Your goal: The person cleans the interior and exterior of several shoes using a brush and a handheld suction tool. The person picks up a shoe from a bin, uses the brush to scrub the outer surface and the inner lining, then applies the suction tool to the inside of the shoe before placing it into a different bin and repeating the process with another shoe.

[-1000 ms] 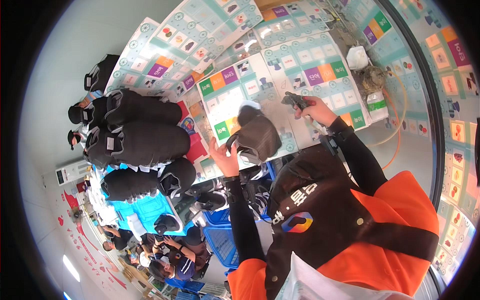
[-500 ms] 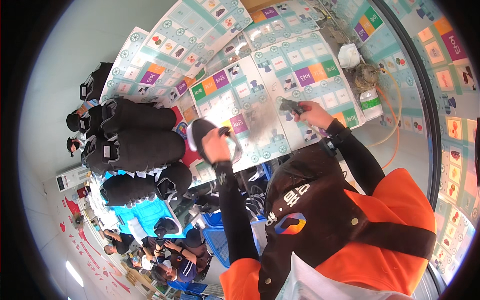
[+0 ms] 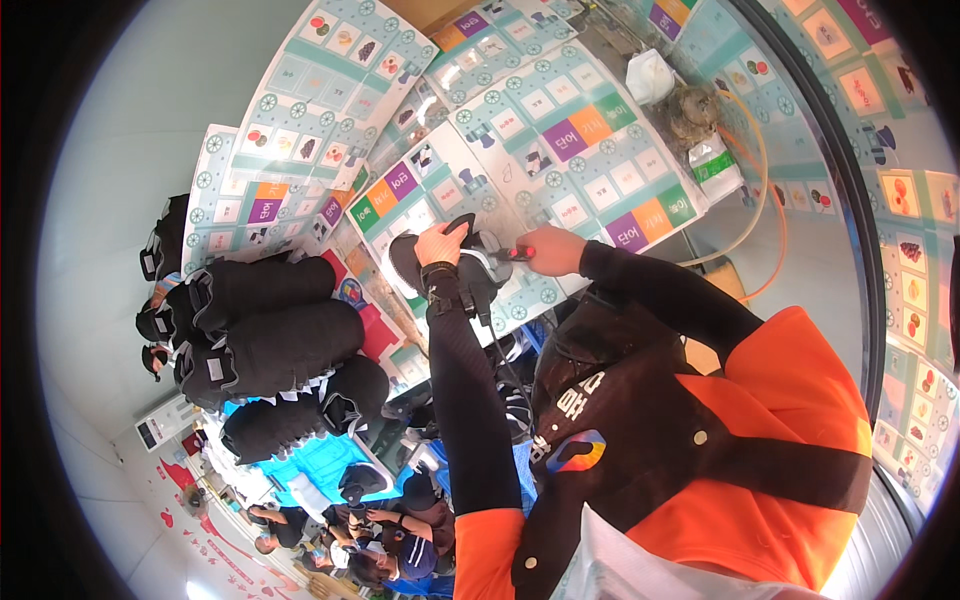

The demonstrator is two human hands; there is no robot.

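My left hand (image 3: 438, 245) grips a black shoe (image 3: 403, 262) with a pale sole edge, holding it over the near part of the patterned work board (image 3: 510, 195). Close by on the right, my right hand (image 3: 553, 250) is closed round a small dark hand tool (image 3: 518, 254) with a red spot on it. The tool's tip points left, at the shoe's opening. Whether the two touch cannot be made out. A thin dark cord hangs below the shoe.
Black shoes (image 3: 290, 340) are stacked in rows at left, near a blue-covered table (image 3: 310, 465). A slanted patterned panel (image 3: 310, 110) rises behind. At right are a white cup-like item (image 3: 650, 77) and a yellow hose (image 3: 765, 150). Other people (image 3: 400, 545) sit at lower left.
My right hand has moved left and nearer with the tool, up to the shoe. My left hand has raised and turned the shoe slightly. The whole view has shifted.
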